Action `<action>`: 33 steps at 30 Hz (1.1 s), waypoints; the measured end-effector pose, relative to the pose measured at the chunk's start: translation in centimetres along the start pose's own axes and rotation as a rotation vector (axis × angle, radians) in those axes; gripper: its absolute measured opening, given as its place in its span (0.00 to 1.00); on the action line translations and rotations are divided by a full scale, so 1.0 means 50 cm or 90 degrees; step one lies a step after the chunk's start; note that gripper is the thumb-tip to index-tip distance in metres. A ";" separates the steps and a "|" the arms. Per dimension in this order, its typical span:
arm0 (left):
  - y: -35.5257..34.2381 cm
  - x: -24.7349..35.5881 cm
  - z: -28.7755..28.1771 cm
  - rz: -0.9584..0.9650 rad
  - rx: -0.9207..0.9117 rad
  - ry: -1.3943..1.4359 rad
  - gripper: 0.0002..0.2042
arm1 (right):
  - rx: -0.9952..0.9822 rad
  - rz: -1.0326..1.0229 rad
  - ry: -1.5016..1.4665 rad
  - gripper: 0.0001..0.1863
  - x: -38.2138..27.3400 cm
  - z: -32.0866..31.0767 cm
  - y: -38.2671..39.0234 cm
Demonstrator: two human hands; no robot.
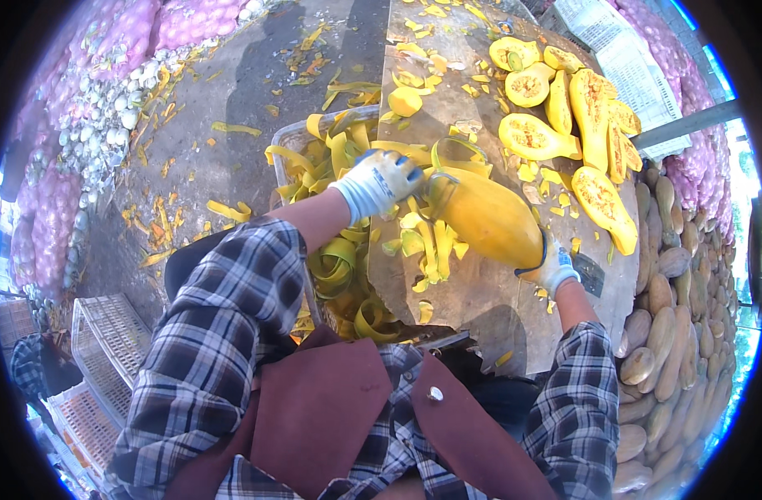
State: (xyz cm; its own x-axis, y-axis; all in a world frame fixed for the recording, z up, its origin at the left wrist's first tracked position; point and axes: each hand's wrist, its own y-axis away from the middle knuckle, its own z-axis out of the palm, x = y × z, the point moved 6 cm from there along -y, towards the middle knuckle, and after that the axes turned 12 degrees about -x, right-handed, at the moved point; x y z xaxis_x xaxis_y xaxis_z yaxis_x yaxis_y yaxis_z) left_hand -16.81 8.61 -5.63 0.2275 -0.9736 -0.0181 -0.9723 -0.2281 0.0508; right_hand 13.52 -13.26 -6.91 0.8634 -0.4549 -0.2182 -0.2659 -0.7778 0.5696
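Note:
A large peeled yellow squash (491, 215) lies slantwise over a worn wooden board in front of me. My right hand (551, 265), in a white and blue glove, cups its near right end. At the other end my left hand (376, 185), gloved alike, is closed around what looks like a peeler (442, 177). Only a thin, curved metal part of it shows against the squash; the handle is hidden in my fingers. Long strips of peel (335, 262) hang and curl in a clear plastic crate (283, 143) under my left forearm.
Several halved squashes (588, 117) lie cut on the board (514, 325), among peel scraps. Whole tan squashes (669, 333) are heaped at the right. Plastic crates (110, 342) stand at the lower left. Pink net sacks (118, 50) line the far left, and peel litters the floor.

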 end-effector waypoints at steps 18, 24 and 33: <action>0.034 -0.142 0.017 -0.146 -0.313 0.264 0.19 | 0.064 -0.012 -0.024 0.46 -0.016 0.004 0.021; -0.026 -0.070 -0.037 -0.110 -0.184 0.480 0.16 | 0.118 -0.009 0.060 0.50 -0.038 0.010 0.024; 0.059 -0.147 0.011 -0.181 -0.209 0.374 0.19 | 0.202 -0.030 0.043 0.55 0.002 0.054 0.047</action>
State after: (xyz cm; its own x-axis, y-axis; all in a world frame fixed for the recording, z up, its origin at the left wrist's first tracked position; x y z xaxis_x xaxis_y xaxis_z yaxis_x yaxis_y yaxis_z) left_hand -21.37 15.10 -5.87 0.5499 -0.6982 0.4584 -0.8261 -0.3736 0.4219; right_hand 11.81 -16.31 -7.71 0.9014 -0.3940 -0.1797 -0.3365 -0.8985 0.2819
